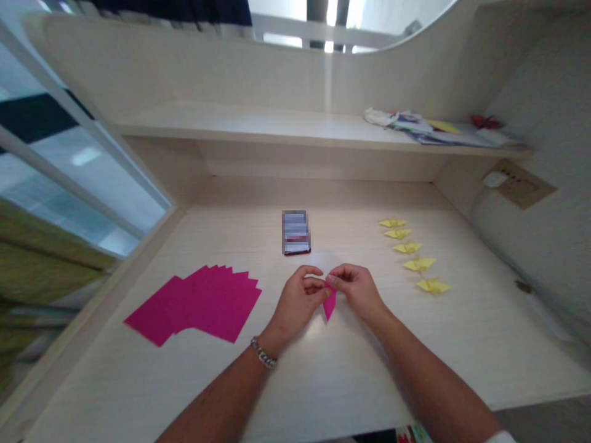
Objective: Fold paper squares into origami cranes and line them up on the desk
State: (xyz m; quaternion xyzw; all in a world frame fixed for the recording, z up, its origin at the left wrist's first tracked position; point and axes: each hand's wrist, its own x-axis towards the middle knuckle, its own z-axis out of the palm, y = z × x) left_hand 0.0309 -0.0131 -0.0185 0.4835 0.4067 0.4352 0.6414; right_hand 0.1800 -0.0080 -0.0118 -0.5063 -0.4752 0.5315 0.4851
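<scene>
the phone lying flat behind the hands is showing only a blurred face, and the papers on the shelf at the right are too smeared to tell apart. a pale wooden desk is sitting in a nook beside a window, carrying a fan of pink sheets on the left and five yellow cranes lined up on the right. the left hand and right hand are meeting just above the desk's middle, fingertips pinching the top of a folded pink paper that is hanging point down between them.
</scene>
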